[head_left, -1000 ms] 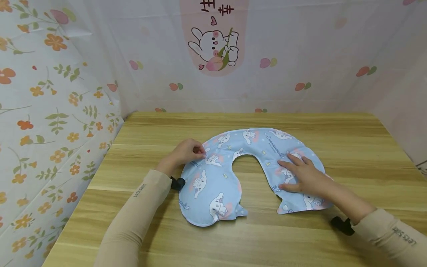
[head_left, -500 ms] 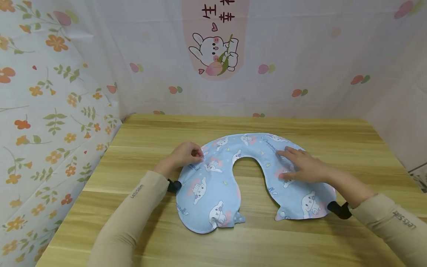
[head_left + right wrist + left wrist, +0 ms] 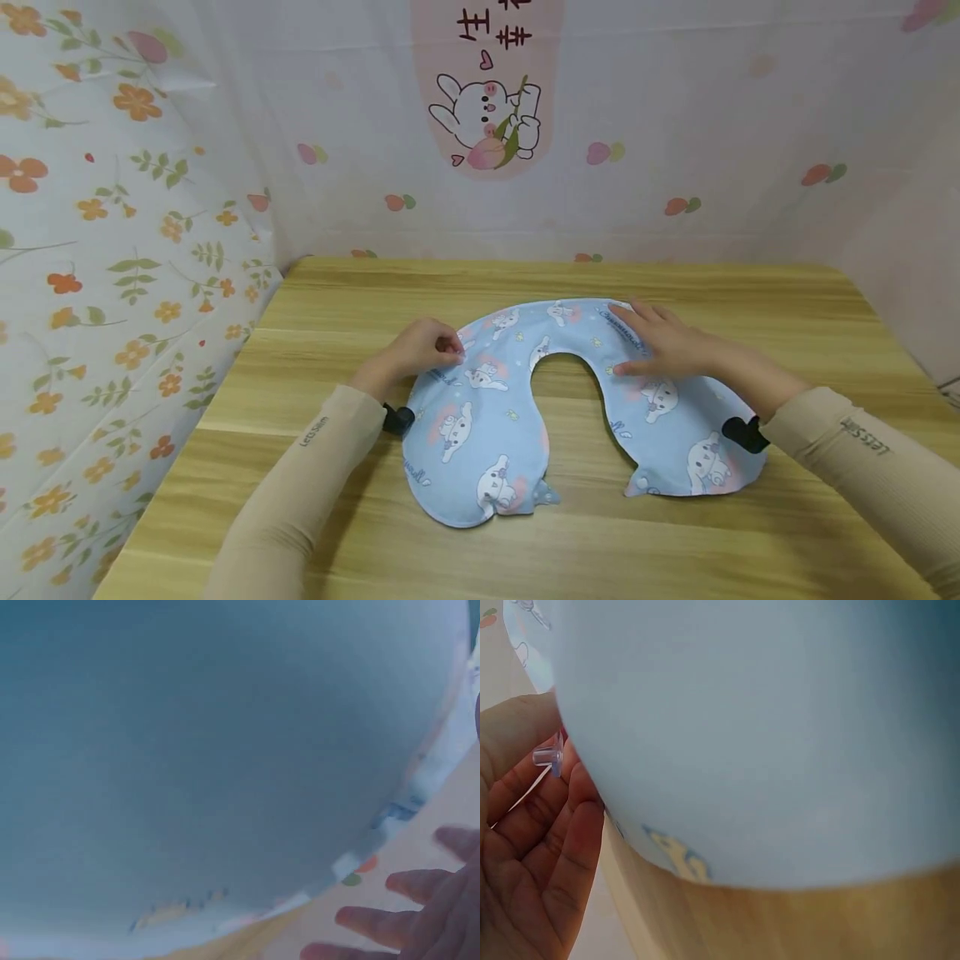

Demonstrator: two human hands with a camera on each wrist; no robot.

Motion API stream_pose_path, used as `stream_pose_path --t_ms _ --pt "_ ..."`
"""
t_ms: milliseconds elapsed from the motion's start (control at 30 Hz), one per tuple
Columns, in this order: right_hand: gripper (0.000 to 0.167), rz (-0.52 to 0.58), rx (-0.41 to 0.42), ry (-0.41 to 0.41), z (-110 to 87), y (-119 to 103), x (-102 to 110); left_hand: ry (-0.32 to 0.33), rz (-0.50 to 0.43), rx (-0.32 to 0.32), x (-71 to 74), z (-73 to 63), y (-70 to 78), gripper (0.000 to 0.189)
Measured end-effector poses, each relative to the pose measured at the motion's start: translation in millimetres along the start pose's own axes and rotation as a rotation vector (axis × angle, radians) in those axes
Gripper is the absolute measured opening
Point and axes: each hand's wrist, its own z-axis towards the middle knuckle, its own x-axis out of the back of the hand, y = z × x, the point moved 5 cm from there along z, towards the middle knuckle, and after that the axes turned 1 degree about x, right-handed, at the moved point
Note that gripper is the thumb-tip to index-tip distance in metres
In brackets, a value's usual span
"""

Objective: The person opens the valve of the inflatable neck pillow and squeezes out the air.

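A light blue U-shaped inflatable neck pillow, printed with white cartoon puppies, lies on the table with its open end toward me. My left hand pinches its outer left edge between thumb and curled fingers. In the left wrist view a clear plastic air valve shows between the thumb and fingers of that hand. My right hand is spread over the upper right part of the pillow, fingers apart. In the right wrist view its fingers stretch beyond the pillow's edge; whether they touch the fabric I cannot tell.
The pillow rests on a wood-grain table. A white printed curtain hangs behind it, and a flowered cloth hangs at the left. Black wrist mounts sit at both sleeves.
My right hand has slid up and away along the pillow's right arm, fingers still spread. The left hand keeps its pinch on the left edge.
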Motion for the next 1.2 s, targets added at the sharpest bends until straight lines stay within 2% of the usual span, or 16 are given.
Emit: stream_pose_path --t_ms 200,367,600,1000,1200 --pt "0.096 0.063 -0.012 -0.049 11.1 8 -7 0.002 0.015 -0.004 -1.7 3.5 3.5 0.006" --pt "0.091 -0.004 -0.039 -0.094 11.1 11 -17 0.004 0.02 -0.008 -1.2 4.5 4.2 0.006" --pt "0.086 -0.084 -0.031 -0.085 12.6 15 -32 0.006 0.031 -0.023 1.1 4.8 5.2 0.006" --pt "0.082 -0.091 -0.078 -0.11 18.2 22 -51 -0.005 0.053 -0.049 0.8 2.3 4.5 0.007" --pt "0.077 -0.071 -0.089 -0.117 20.0 20 -51 -0.005 0.059 -0.038 0.4 1.0 2.4 0.006"
